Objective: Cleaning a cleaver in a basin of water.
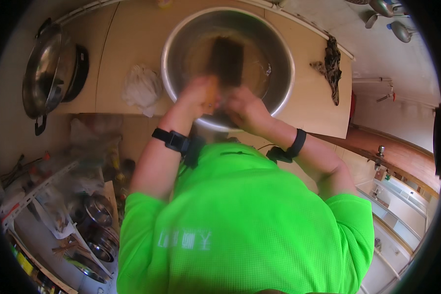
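Observation:
A wide stainless-steel basin (284,79) stands on the tan counter, with liquid in its bottom. Over its near side, my left hand (200,93) is closed around an orange-brown handle (211,95). A dark, roughly rectangular object (226,60), blurred by motion, extends from between the hands toward the middle of the basin. It looks like a broad cleaver blade, but the blur leaves that unsettled. My right hand (244,106) has curled fingers close to the near end of this dark object. Whether those fingers grip anything is hidden by blur. Both wrists wear black straps.
Left of the basin lies a crumpled whitish cloth or bag (142,90). A large metal pan (42,71) stands at the far left. A dark patterned rag (332,70) hangs over the counter's right part. Steel pots (99,209) fill a rack at lower left. Ladles (400,31) hang upper right.

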### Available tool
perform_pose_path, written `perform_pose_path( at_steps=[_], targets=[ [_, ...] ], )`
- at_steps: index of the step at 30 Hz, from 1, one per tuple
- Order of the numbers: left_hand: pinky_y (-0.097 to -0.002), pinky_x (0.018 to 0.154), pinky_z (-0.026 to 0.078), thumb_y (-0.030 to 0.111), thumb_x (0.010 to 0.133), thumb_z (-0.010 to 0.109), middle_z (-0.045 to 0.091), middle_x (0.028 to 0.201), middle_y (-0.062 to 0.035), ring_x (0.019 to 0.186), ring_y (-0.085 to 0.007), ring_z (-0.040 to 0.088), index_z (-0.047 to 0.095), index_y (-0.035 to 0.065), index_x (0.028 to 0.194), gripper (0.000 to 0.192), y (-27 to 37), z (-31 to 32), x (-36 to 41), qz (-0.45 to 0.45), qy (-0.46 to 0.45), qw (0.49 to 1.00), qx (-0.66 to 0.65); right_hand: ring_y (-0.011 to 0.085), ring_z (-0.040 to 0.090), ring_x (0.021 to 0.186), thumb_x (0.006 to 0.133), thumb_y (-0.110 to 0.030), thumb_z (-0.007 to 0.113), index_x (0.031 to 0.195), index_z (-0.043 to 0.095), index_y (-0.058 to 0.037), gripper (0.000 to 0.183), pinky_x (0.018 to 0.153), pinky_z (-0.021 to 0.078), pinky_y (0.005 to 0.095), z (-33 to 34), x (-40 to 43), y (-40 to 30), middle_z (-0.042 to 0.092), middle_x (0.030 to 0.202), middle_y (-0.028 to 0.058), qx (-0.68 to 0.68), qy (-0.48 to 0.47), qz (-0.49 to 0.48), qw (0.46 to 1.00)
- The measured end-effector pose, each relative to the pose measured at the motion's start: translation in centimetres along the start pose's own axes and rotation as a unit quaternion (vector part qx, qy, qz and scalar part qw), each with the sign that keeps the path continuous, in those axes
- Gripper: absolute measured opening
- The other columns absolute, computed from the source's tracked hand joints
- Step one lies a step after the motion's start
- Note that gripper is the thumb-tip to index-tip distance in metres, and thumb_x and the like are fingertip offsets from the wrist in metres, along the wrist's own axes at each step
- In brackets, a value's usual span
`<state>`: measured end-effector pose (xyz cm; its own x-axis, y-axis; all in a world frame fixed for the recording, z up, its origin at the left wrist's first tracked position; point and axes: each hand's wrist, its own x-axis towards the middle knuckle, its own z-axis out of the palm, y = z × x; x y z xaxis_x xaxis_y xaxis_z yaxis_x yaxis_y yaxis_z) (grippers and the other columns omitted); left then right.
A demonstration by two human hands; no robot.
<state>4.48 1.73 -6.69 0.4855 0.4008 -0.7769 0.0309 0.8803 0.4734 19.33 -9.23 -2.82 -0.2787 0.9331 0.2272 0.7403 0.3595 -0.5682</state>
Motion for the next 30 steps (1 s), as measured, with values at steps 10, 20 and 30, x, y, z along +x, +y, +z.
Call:
perform_pose_path(
  at_steps=[10,20,30],
  targets=[
    [-0.0305,0.054,0.046,0.024,0.093,0.052,0.057,0.078,-0.0005,0.069,-0.0138,0.057,0.056,0.0145,0.090,0.011,1.4,1.1,-1.6,-0.014,-0.005,0.999,0.047,0.0310,0.052,0.087,0.068,-0.003,0.062,0.085,0.064,-0.0073,0.018,0.072,0.0471,0.0395,0.7,-1.2,1.2,0.057,0.094,0.0092,0.004,-0.080,-0.033,0.996],
    [-0.0388,0.070,0.054,0.020,0.099,0.037,0.062,0.103,-0.0101,0.089,-0.0226,0.062,0.054,0.0029,0.114,0.029,1.2,0.0,-0.8,-0.015,-0.064,0.998,0.017,0.0323,0.051,0.090,0.063,-0.002,0.066,0.085,0.061,-0.0080,0.023,0.074,0.0466,0.0406,0.0,1.7,0.6,0.057,0.095,0.0100,0.006,0.042,0.054,0.998],
    [-0.0330,0.065,0.053,0.028,0.098,0.040,0.063,0.095,-0.0085,0.079,-0.0198,0.062,0.056,0.0037,0.107,0.030,1.4,0.8,-0.9,0.005,-0.043,0.998,0.034,0.0307,0.053,0.093,0.068,-0.004,0.068,0.089,0.065,-0.0103,0.022,0.077,0.0466,0.0406,-2.2,0.9,-3.7,0.057,0.095,0.0089,0.112,0.184,0.094,0.972]
  ],
)
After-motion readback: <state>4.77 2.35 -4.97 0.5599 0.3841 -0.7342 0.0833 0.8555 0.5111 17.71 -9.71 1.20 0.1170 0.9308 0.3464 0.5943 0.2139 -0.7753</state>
